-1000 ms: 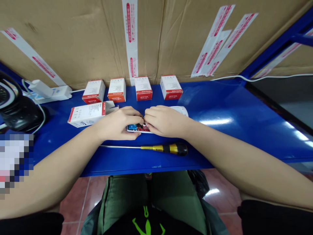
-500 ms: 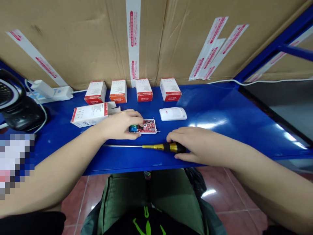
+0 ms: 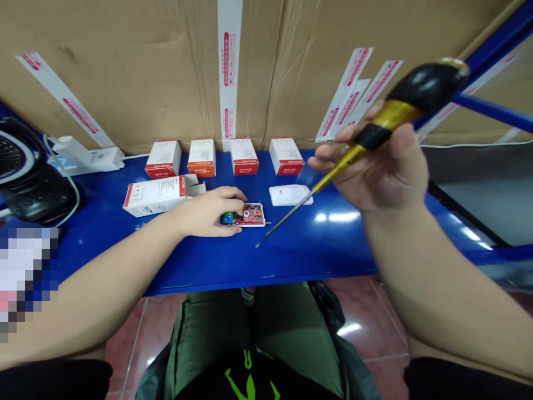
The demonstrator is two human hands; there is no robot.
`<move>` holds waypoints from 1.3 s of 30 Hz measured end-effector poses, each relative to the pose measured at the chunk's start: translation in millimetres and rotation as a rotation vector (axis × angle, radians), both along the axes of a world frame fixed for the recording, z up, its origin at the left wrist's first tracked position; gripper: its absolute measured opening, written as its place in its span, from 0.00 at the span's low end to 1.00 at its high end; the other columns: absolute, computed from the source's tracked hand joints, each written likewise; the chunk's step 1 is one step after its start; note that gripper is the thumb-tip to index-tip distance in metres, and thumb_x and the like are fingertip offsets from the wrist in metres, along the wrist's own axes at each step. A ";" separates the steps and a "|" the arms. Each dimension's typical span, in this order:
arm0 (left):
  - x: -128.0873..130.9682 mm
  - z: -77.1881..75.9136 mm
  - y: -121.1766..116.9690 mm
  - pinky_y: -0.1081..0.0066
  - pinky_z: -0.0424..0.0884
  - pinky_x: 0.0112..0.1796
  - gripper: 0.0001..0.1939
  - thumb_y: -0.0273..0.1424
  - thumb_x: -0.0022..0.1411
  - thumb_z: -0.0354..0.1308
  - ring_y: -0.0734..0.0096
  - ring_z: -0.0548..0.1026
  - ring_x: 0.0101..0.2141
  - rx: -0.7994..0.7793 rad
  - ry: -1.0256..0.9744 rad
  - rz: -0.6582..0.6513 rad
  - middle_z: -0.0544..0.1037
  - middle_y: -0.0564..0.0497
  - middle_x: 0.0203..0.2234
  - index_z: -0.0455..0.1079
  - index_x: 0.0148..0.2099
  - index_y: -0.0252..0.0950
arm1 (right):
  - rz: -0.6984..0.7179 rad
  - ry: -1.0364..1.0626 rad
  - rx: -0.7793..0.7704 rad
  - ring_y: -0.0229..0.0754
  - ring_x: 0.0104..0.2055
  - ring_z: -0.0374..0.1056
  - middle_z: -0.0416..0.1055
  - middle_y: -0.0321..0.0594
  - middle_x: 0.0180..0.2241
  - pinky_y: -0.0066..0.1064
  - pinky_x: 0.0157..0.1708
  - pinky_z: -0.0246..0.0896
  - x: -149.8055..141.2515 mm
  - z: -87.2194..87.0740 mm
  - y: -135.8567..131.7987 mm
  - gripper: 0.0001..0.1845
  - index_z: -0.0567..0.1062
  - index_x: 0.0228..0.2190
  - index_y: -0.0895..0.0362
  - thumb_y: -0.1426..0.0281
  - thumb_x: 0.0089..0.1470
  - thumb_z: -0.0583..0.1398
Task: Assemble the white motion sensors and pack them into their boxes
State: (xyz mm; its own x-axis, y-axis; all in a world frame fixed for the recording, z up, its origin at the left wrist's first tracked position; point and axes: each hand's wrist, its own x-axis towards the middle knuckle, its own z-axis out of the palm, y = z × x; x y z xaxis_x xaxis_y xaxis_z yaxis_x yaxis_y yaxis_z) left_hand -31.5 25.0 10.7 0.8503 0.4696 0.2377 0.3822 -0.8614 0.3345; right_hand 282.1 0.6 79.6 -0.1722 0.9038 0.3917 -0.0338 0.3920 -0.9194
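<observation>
My left hand [image 3: 219,211] is closed around the left part of a white detector housing with a red circuit board [image 3: 254,214] and a blue-green battery [image 3: 227,218] in it; the housing rests on the blue table. My right hand [image 3: 375,166] grips a long screwdriver [image 3: 358,145] with a black and gold handle, raised above the table. Its shaft slants down to the left, and the tip hangs near the lower right of the circuit board, apart from it in the view. Behind the shaft lies a white detector cover [image 3: 287,195], partly overlapped by it.
Several red and white boxes [image 3: 244,155] stand along the cardboard wall [image 3: 166,72]. An opened box [image 3: 156,194] lies left of my left hand. A black device [image 3: 29,172] and a power strip [image 3: 104,159] are at the far left. The blue table's [image 3: 233,272] front edge is above my lap.
My right hand has lifted the screwdriver off the table and swung it up to the right, handle high and tip down. The left hand stays on the housing.
</observation>
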 end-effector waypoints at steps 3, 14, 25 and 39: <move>2.0 -2.6 0.6 0.52 0.78 0.60 0.10 0.37 0.71 0.63 0.51 0.79 0.58 0.001 -0.027 -0.019 0.79 0.36 0.57 0.76 0.43 0.35 | -0.047 0.056 -0.006 0.43 0.29 0.65 0.65 0.34 0.33 0.37 0.29 0.65 -32.7 10.7 3.3 0.20 0.69 0.46 0.40 0.41 0.62 0.59; 7.6 -13.2 6.4 0.51 0.81 0.58 0.19 0.34 0.72 0.62 0.53 0.82 0.56 -0.052 -0.153 -0.094 0.81 0.35 0.56 0.75 0.62 0.34 | -0.135 0.133 0.141 0.36 0.25 0.50 0.60 0.33 0.37 0.32 0.22 0.47 -86.7 39.9 49.9 0.28 0.60 0.39 0.46 0.36 0.64 0.55; 7.6 -14.1 5.5 0.52 0.81 0.57 0.18 0.34 0.72 0.62 0.54 0.82 0.55 -0.053 -0.157 -0.080 0.80 0.35 0.56 0.78 0.60 0.33 | -0.167 -0.020 0.104 0.45 0.29 0.59 0.62 0.37 0.35 0.34 0.25 0.51 -96.2 26.4 52.2 0.24 0.62 0.51 0.40 0.39 0.70 0.43; 9.7 -11.8 5.1 0.54 0.81 0.57 0.16 0.35 0.72 0.62 0.54 0.82 0.54 -0.055 -0.159 -0.082 0.81 0.36 0.55 0.79 0.58 0.34 | 0.061 0.039 0.099 0.40 0.24 0.54 0.61 0.34 0.32 0.32 0.23 0.53 -101.8 31.0 32.5 0.30 0.67 0.61 0.41 0.42 0.71 0.42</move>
